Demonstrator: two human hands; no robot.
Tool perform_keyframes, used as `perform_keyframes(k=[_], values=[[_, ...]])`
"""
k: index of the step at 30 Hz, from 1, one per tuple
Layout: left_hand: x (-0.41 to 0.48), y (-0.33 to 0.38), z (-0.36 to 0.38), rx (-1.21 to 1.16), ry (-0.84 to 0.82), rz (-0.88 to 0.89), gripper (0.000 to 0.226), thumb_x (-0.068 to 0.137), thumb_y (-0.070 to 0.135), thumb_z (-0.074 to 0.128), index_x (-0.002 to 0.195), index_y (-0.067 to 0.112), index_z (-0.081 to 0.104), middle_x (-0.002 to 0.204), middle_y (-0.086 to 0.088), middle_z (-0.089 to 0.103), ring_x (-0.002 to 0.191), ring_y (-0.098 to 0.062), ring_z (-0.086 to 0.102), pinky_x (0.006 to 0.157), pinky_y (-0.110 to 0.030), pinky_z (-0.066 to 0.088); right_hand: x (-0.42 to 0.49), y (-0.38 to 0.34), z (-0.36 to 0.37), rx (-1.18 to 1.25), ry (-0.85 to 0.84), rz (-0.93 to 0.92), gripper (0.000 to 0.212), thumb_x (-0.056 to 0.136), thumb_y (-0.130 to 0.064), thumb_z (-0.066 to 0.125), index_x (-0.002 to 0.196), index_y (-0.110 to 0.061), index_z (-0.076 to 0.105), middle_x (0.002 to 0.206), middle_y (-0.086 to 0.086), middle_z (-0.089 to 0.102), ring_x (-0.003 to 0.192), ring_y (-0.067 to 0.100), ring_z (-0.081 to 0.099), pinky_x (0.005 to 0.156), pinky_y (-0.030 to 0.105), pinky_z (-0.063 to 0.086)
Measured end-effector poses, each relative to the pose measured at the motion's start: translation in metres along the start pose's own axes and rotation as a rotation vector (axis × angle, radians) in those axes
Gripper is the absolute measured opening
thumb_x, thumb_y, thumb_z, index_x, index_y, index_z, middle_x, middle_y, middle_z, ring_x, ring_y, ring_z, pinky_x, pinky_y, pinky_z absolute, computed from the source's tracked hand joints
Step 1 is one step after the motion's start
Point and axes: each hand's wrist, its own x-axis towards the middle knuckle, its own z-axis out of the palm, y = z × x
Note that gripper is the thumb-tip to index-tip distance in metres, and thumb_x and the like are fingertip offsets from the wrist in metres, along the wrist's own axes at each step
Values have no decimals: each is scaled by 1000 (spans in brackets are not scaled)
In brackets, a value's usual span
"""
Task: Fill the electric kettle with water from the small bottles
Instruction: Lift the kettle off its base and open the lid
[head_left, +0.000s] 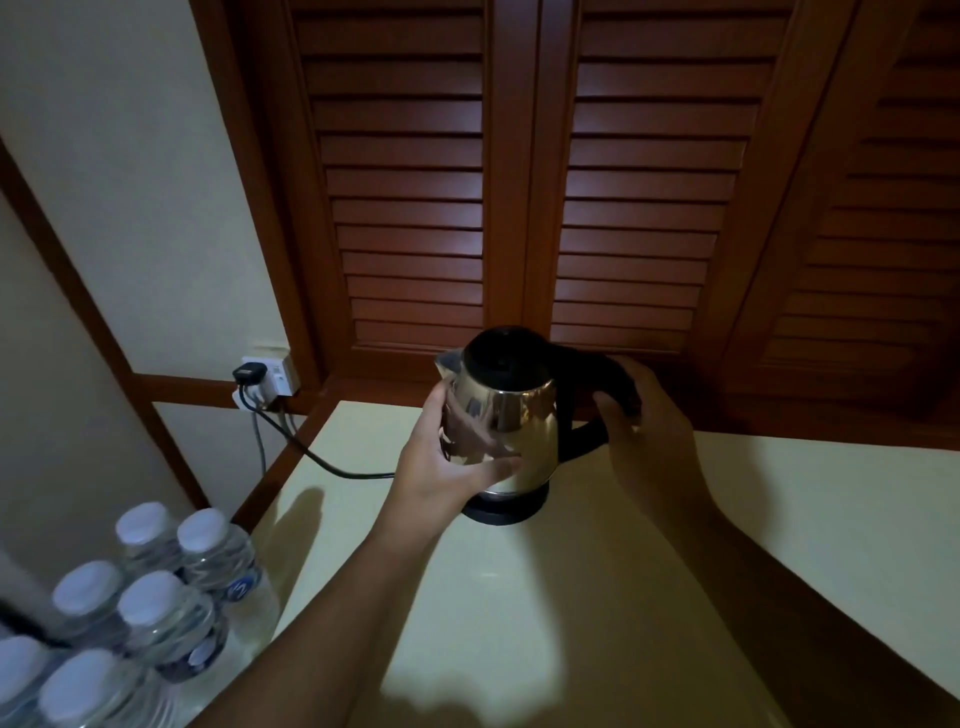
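Head view, from near to far: closest to you, at the lower left, the small bottles (156, 608) stand packed together with all their white caps on, so I judge that no water is poured yet. They stand beside the pale table (571, 597), at its left edge, well apart from the kettle (511, 431).

Farther on, both your arms reach over the table to the kettle. Your left hand (452, 457) holds the shiny steel body from the spout side, thumb along the front and fingers curled round the far side. Your right hand (639, 415) grips the black handle (597, 374), fingers wrapped round it. The kettle is upright and sits on its black base (506, 506), toward the back of the table. Its black lid (501, 353) looks closed.

Behind it, the cord (311, 452) runs from the base to the wall socket (270, 379) on the left, and the louvred wooden doors (519, 182) stand at the back.

The step in hand seems to be preparing the kettle, before any filling. The next move calls for opening the lid while one hand steadies the body; then you need a free hand to take one bottle and unscrew its cap. Mind the cord if you lift the kettle.
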Motion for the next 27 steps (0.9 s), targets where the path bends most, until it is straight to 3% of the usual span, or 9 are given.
perform_keyframes(k=[3,6,8,10,13,17,24,27], values=[[-18,11,-2,19,9,20,94,74,27,97,139,58,36,124,48,50,112,39,42,80,11,35,-15,-7,-16,15,10,-11,41,102,-25,57,141,-32,50,127,-17,59,110,-13,53,94,7,38],[-47,16,0,12,7,6,90,75,18,95,131,59,38,120,47,50,107,41,42,77,11,36,-42,-9,-32,6,-8,13,44,101,-30,57,143,-38,47,128,-17,58,116,3,57,97,27,48],[-70,14,3,29,-11,-3,89,75,19,95,132,59,40,117,51,55,112,37,44,80,9,38,-64,-9,-42,0,-27,30,45,100,-33,57,143,-40,47,131,-19,56,119,7,57,99,31,48],[-92,13,6,54,-26,-5,92,73,23,96,139,57,42,125,47,57,123,25,49,89,2,43,-85,-8,-52,-3,-34,24,45,100,-32,59,142,-40,49,131,-21,55,119,6,57,101,32,48],[-123,10,13,68,-28,-38,101,70,34,98,150,54,38,140,33,57,136,7,50,109,-19,45,-112,-4,-63,4,-56,52,42,99,-27,61,139,-36,54,129,-18,61,115,6,61,101,36,52],[-157,8,19,88,-42,-66,105,70,41,97,153,55,34,147,29,53,143,-1,46,121,-37,41,-137,0,-73,33,-101,36,40,99,-23,62,137,-33,55,128,-13,64,114,10,63,99,41,53],[-189,4,27,112,-9,-81,103,74,35,96,153,53,33,147,29,51,138,5,48,118,-31,43,-159,-3,-83,14,-193,14,38,101,-24,58,139,-27,53,127,-12,63,114,12,62,100,34,51],[-195,-1,29,128,-2,-66,102,75,40,94,154,54,30,150,27,48,140,3,47,119,-34,45,-157,-14,-89,-42,-257,17,39,104,-41,46,140,-28,53,124,-9,64,112,12,62,95,28,47]])
